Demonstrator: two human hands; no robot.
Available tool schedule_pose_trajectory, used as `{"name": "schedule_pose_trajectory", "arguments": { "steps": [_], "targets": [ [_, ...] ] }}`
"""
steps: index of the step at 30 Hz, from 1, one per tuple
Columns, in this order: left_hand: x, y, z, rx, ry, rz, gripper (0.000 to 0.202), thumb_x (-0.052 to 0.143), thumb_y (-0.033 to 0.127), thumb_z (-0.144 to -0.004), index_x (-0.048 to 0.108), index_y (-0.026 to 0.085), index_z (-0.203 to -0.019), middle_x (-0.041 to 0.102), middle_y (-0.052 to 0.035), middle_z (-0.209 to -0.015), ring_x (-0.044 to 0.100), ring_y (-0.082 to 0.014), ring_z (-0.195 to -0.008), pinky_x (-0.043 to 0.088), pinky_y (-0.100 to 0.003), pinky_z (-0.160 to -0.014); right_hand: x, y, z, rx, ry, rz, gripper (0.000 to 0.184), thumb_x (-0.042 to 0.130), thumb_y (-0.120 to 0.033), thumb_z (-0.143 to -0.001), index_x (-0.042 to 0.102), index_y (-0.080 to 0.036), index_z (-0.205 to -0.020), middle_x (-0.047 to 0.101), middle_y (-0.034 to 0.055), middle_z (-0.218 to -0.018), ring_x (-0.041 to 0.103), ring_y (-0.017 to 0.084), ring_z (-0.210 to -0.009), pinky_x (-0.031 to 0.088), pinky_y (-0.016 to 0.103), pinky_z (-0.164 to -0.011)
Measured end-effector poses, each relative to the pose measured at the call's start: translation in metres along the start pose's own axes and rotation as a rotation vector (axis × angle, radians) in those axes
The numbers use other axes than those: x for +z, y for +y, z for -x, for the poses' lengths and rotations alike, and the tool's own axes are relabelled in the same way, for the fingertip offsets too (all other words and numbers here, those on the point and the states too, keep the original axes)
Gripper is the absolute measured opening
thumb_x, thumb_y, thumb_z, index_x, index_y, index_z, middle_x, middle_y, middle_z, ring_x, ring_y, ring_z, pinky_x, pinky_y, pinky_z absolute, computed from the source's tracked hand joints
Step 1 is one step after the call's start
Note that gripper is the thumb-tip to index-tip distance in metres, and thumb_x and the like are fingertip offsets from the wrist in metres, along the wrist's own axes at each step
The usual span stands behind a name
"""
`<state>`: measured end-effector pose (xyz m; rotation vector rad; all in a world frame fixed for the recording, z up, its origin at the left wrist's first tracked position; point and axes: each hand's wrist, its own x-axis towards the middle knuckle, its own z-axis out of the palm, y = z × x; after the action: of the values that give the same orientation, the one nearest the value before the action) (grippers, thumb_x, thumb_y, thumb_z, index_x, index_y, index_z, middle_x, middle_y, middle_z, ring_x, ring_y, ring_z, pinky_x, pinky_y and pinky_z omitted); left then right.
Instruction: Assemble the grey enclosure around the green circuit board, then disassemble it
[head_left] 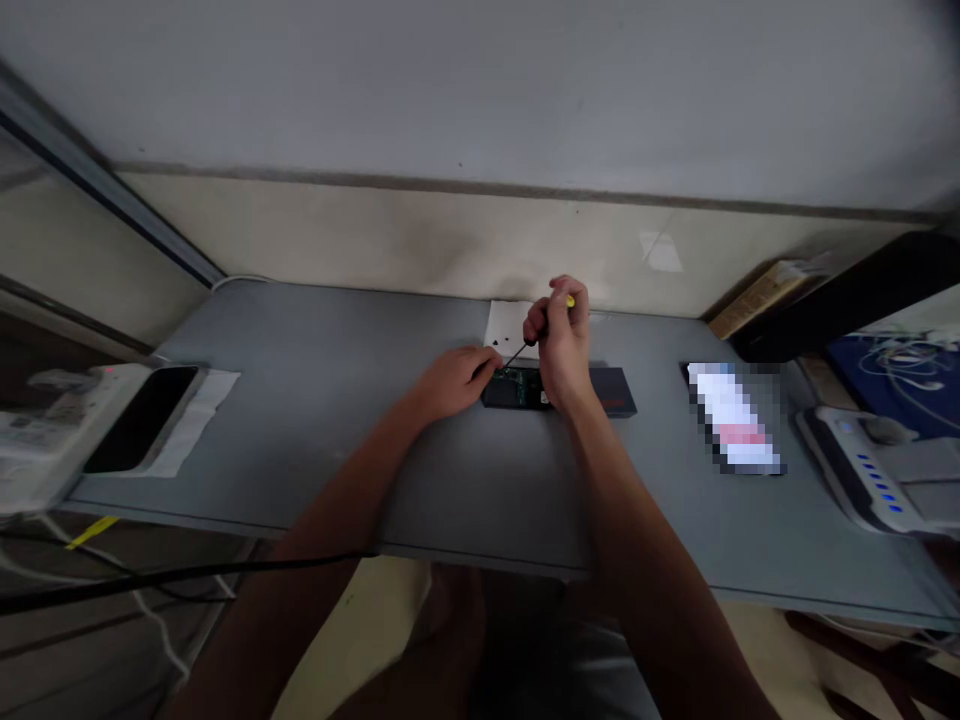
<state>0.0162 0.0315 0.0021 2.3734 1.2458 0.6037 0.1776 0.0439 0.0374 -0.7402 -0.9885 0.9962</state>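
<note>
A small dark device with an exposed green circuit board [517, 387] lies on the grey mat [322, 440], near its far middle. My left hand [454, 380] rests on the mat with its fingers curled against the device's left edge, holding it steady. My right hand [559, 335] is closed around a thin screwdriver [525, 348] with a black shaft and yellow cap; its tip points down onto the board. A dark flat panel with red print [615, 390] lies just right of the device, partly behind my right wrist.
A white card [506, 322] lies behind the device. A dark phone on white cloth [146, 415] sits at the mat's left edge. To the right lie a blurred-out item [731, 415] and a grey unit with blue lights [862, 470]. A black cable [150, 578] runs below the front edge.
</note>
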Motion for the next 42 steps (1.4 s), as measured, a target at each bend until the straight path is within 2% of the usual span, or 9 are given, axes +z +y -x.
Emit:
{"name": "schedule_pose_trajectory", "arguments": {
  "steps": [4,9,14,18,21,25,29,34,42],
  "targets": [
    [0.001,-0.001,0.0,0.0,-0.004,-0.003,0.029,0.039,0.028,-0.105,0.067,0.021,-0.104,0.076,-0.0069,-0.107,0.07,-0.0244,-0.102,0.053,-0.039,-0.094,-0.004,-0.005,-0.001,0.052,-0.03,-0.105,0.043,0.061,-0.069,-0.089,0.062,-0.027,-0.099,0.05,-0.0045,-0.069,0.052,0.011,-0.061,0.044,0.026,-0.058],
    [0.0,0.0,0.0,0.002,-0.003,-0.017,0.031,0.039,0.031,-0.106,0.068,0.022,-0.105,0.076,-0.0073,-0.106,0.07,-0.025,-0.1,0.054,-0.04,-0.092,-0.009,-0.007,-0.002,0.112,0.008,-0.086,0.055,0.087,-0.059,-0.068,0.044,-0.026,-0.076,0.058,-0.0052,-0.076,0.057,0.009,-0.063,0.046,0.024,-0.059],
    [-0.004,0.004,0.001,-0.01,-0.019,-0.005,0.036,0.035,0.033,-0.108,0.069,0.021,-0.106,0.076,-0.0078,-0.108,0.07,-0.026,-0.105,0.053,-0.042,-0.097,-0.006,-0.008,-0.001,0.076,0.103,0.027,0.057,0.079,-0.068,-0.075,0.039,-0.027,-0.075,0.04,-0.011,-0.055,0.042,0.008,-0.047,0.036,0.023,-0.047],
    [-0.004,0.005,0.001,-0.024,-0.013,0.002,0.034,0.037,0.033,-0.107,0.069,0.021,-0.107,0.076,-0.0078,-0.109,0.07,-0.0253,-0.106,0.053,-0.041,-0.097,-0.005,-0.008,-0.001,0.089,0.033,-0.08,0.052,0.052,-0.076,-0.091,0.061,-0.026,-0.092,0.049,-0.0058,-0.063,0.048,0.01,-0.053,0.043,0.026,-0.053],
    [-0.002,0.003,0.001,-0.01,-0.004,0.001,0.03,0.041,0.031,-0.106,0.069,0.021,-0.108,0.076,-0.008,-0.108,0.07,-0.0252,-0.104,0.054,-0.041,-0.096,-0.008,-0.007,-0.002,0.114,-0.062,-0.128,0.046,0.057,-0.07,-0.091,0.065,-0.025,-0.095,0.054,-0.0026,-0.071,0.056,0.012,-0.061,0.047,0.028,-0.06],
    [-0.001,0.004,0.001,0.014,0.016,-0.009,0.027,0.044,0.027,-0.103,0.069,0.021,-0.107,0.077,-0.0075,-0.105,0.071,-0.0245,-0.099,0.054,-0.041,-0.094,-0.007,-0.008,0.001,0.105,-0.056,-0.102,0.048,0.081,-0.063,-0.074,0.053,-0.026,-0.083,0.059,-0.0029,-0.081,0.065,0.013,-0.074,0.05,0.027,-0.066],
    [-0.001,0.004,0.001,0.023,0.027,0.006,0.026,0.044,0.024,-0.1,0.069,0.022,-0.107,0.077,-0.0073,-0.103,0.071,-0.0242,-0.096,0.055,-0.039,-0.091,0.002,-0.014,0.008,0.059,-0.048,0.005,0.059,0.078,-0.066,-0.077,0.034,-0.027,-0.075,0.042,-0.0113,-0.056,0.045,0.008,-0.046,0.039,0.024,-0.047],
    [0.0,0.002,0.0,0.008,0.02,-0.008,0.026,0.044,0.025,-0.099,0.069,0.023,-0.105,0.077,-0.0064,-0.102,0.071,-0.0244,-0.095,0.055,-0.039,-0.089,0.007,-0.014,0.011,0.005,-0.158,-0.024,0.047,0.056,-0.071,-0.092,0.062,-0.025,-0.091,0.047,-0.0067,-0.062,0.045,0.009,-0.051,0.039,0.026,-0.05],
    [-0.002,0.002,-0.002,-0.005,0.004,0.003,0.027,0.044,0.026,-0.098,0.07,0.023,-0.106,0.078,-0.0055,-0.106,0.071,-0.0234,-0.098,0.054,-0.036,-0.09,0.006,-0.006,0.009,-0.031,0.085,0.006,0.054,0.075,-0.07,-0.076,0.045,-0.025,-0.075,0.062,-0.0054,-0.072,0.059,0.009,-0.059,0.048,0.025,-0.057]
  ]
}}
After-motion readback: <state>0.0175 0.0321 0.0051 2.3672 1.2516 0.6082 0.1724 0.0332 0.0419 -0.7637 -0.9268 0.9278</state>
